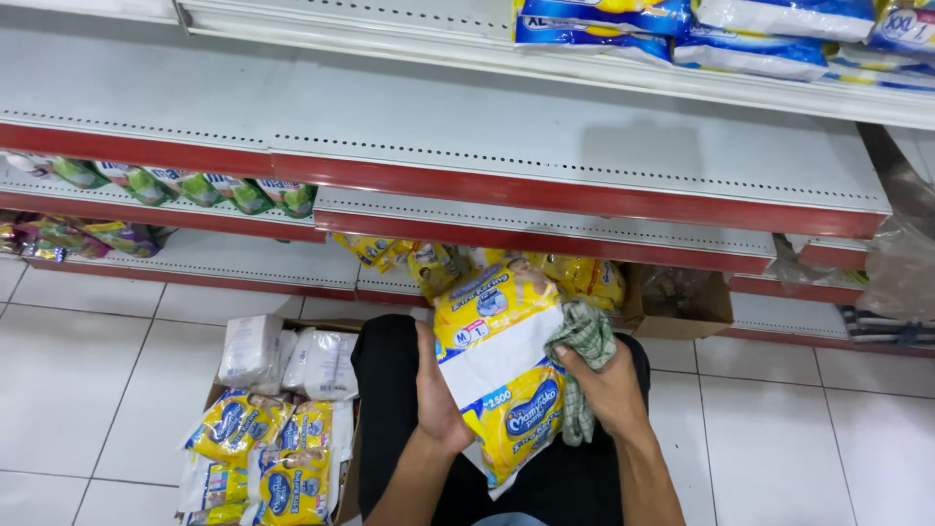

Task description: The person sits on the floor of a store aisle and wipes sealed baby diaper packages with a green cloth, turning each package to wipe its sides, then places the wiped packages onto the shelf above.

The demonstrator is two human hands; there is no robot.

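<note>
- The left hand is clamped on the left edge of a yellow plastic pack of diapers with a white band across its middle, thumb over the front.
- The right hand is closed on a green-and-white checked cloth and presses it against the pack's right edge.
- The pack stands tilted between the two hands, above the person's dark-trousered lap.
- Left of the pack, an open brown cardboard box on the white tiled floor holds more yellow packs, with white plastic-wrapped bundles at its far end.
- Just behind the pack, the lowest shelf holds further yellow packs and a second brown carton.
- Above the pack run white metal shelves with red front edges.
- Far left of the pack, green pouches line one shelf.
- High above the pack, blue-and-white packs lie on the top shelf.
- Right of the pack, crumpled clear plastic hangs beside the shelving.
</note>
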